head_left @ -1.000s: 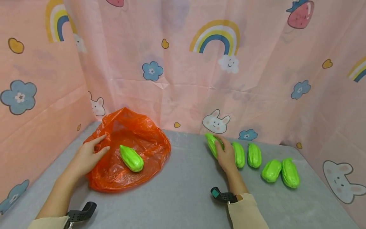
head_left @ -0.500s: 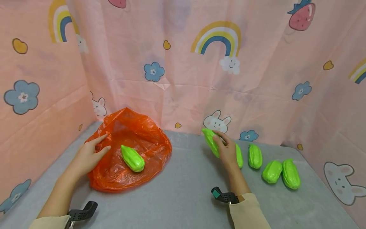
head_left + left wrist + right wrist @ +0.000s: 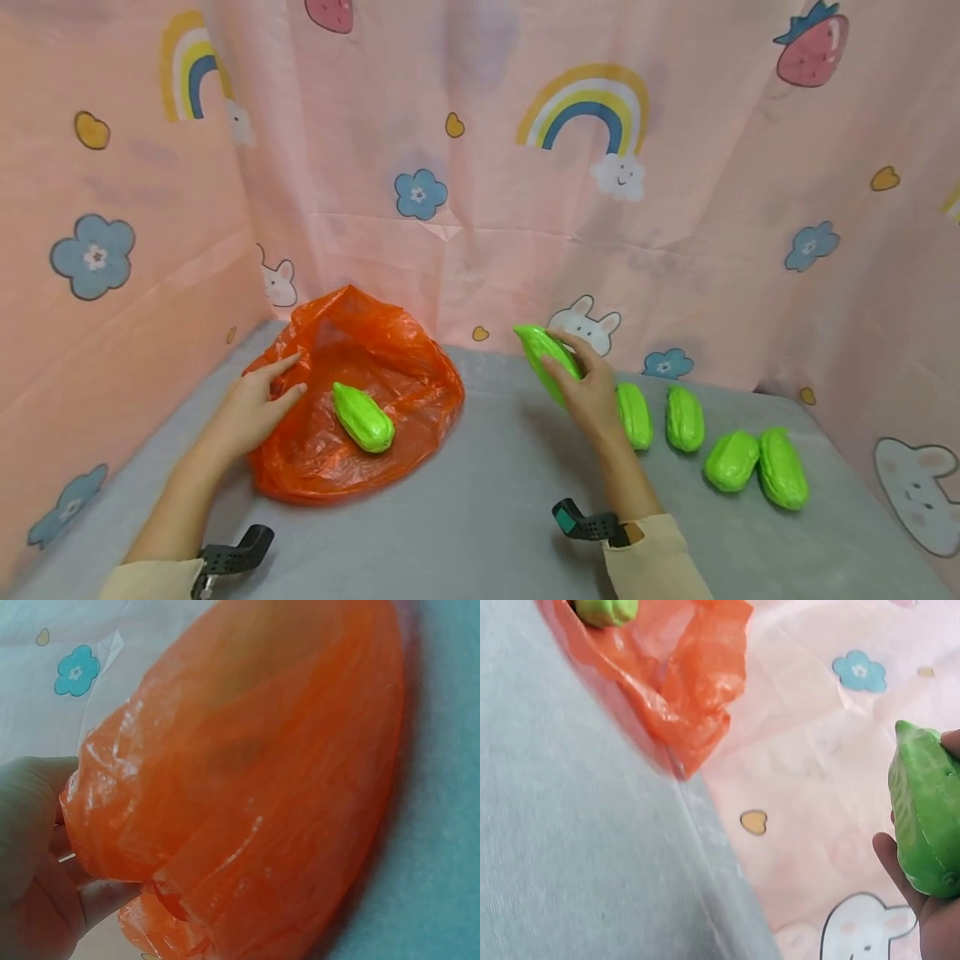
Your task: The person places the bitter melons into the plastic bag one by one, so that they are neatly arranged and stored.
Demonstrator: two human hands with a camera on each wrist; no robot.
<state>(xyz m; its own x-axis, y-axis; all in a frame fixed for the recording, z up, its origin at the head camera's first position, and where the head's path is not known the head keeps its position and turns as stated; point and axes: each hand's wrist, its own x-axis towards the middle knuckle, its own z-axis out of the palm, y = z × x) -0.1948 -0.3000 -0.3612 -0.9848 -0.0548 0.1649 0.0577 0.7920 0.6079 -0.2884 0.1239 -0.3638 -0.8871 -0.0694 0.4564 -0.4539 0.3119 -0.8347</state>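
On the left of the head view a thin orange plastic bag lies with its mouth spread wide. One bright green ridged gourd with a pointed tip lies inside it. My left hand holds the bag's left edge; in the left wrist view its fingers meet the crinkled film. Raised over the table, my right hand grips another green ridged gourd, its pointed end tilted up and left. Thumb and fingers wrap that gourd in the right wrist view.
Several more green gourds lie on the grey table right of my right hand. A pink printed cloth walls the table at the back and both sides. Each wrist wears a black camera mount.
My right hand has lifted its gourd off the table and carried it left, towards the bag. My left hand stays at the bag's edge. The head view has shifted slightly left.
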